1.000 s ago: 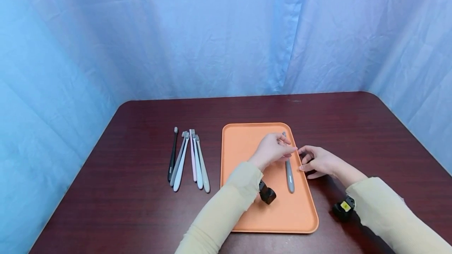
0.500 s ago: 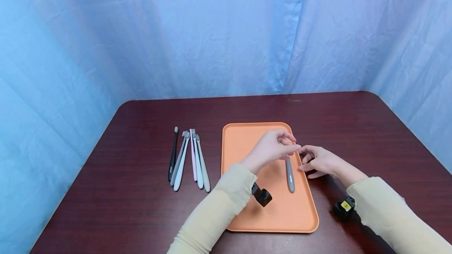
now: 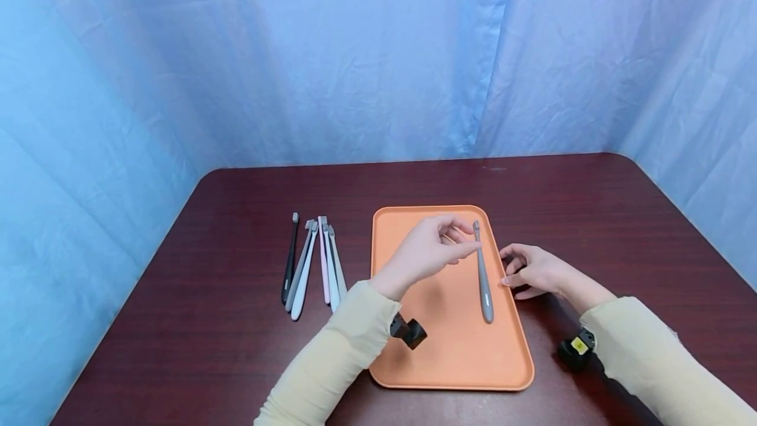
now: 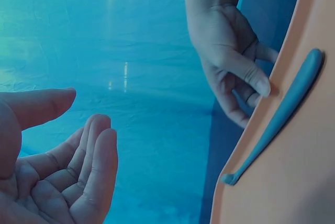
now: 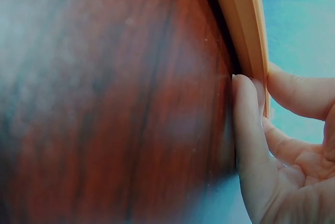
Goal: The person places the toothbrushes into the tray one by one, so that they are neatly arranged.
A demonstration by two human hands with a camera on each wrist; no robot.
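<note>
Toothbrushes (image 3: 313,261) lie bunched in a loose row on the dark wooden tabletop (image 3: 225,321), just off the left edge of the orange tray (image 3: 414,229): a black one (image 3: 288,258) outermost, then grey, pale blue, pink and white ones side by side, heads pointing toward the far edge. Over the tray hovers the left hand (image 3: 428,252), raised above its surface with fingers relaxed and loosely spread, holding nothing; the left wrist view shows its palm empty and fingers only gently bent. Just right of it, a grey toothbrush (image 3: 481,275) lies flat on the tray along its right rim, head toward the far edge, handle toward the near edge; neither hand touches it. Further right, the right hand (image 3: 535,270) rests on the tabletop against the tray's right rim, fingers loosely curled, fingertips (image 5: 246,114) touching the rim's outer side and the thumb over its top, gripping nothing else. Blue curtains (image 3: 355,51) hang behind the far edge of the tabletop.
</note>
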